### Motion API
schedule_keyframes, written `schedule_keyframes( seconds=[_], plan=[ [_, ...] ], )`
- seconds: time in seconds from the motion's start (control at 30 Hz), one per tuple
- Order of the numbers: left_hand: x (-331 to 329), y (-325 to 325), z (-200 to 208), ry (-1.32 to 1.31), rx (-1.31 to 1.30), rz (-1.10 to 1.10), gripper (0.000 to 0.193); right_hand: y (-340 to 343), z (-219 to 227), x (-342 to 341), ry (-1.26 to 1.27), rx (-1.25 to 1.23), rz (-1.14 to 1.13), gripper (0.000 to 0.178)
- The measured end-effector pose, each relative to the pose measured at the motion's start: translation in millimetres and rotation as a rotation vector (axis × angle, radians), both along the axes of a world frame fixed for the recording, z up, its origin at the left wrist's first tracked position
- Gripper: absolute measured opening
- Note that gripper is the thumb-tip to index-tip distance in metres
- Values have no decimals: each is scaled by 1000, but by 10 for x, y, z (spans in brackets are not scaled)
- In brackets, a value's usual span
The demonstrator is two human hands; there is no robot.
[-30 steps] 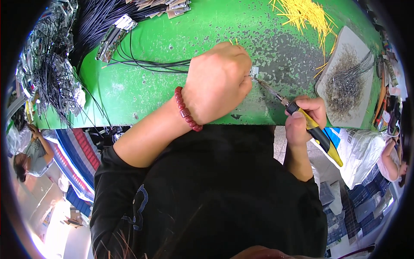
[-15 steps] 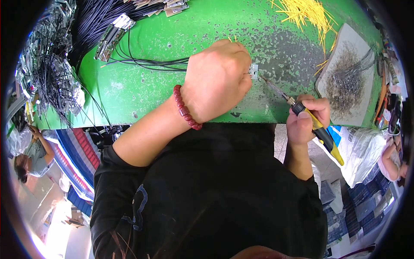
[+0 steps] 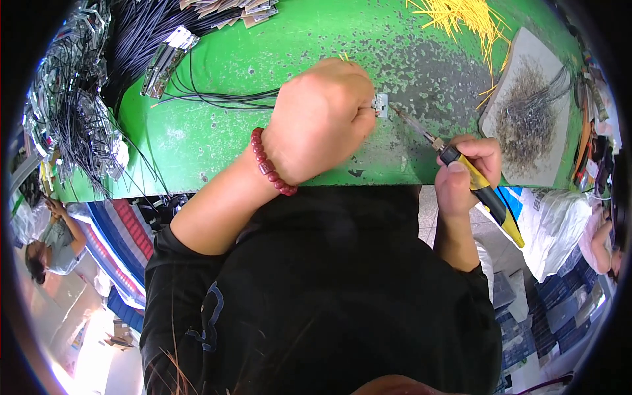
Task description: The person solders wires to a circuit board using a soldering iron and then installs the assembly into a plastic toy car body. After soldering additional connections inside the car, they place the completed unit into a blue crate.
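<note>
small square metal connector piece (image 3: 380,105) sits on the worn green tabletop (image 3: 263,52), pinched at the fingertips of the left hand (image 3: 322,122), which is curled tight over it so only its right edge shows. nearest the body, the right hand (image 3: 464,174) is wrapped shut around the black-and-yellow handled tool (image 3: 471,181); its long axis runs from lower right up to upper left, the thin metal tip just right of the piece, close but apart. table edge lies just below both hands. open room lies above the piece; farther off, black wires (image 3: 217,99) to the left, a grey tray of wire scraps (image 3: 526,112) right, yellow strips (image 3: 461,16) beyond
</note>
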State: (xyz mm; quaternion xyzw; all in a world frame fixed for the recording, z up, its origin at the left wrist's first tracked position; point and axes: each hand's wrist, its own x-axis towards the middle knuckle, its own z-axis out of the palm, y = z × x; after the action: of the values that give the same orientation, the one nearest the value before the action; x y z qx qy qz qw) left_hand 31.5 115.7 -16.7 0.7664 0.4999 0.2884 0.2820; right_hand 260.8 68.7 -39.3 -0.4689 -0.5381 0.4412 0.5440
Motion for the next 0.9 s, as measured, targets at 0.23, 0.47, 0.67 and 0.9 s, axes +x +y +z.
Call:
schedule_keyframes(
  seconds=[0.23,0.47,0.67,0.9],
  plan=[
    [0,39,38,84,-6,-54,7,3,-7,-23,65,-13,4,25],
    [4,83,87,149,-50,-95,4,12,-8,-23,67,-16,11,24],
    [-9,121,161,251,-117,-160,8,12,-19,-26,58,-20,4,25],
    [-15,131,193,285,-118,-195,10,16,-4,-34,52,-25,-1,25]
  ],
)
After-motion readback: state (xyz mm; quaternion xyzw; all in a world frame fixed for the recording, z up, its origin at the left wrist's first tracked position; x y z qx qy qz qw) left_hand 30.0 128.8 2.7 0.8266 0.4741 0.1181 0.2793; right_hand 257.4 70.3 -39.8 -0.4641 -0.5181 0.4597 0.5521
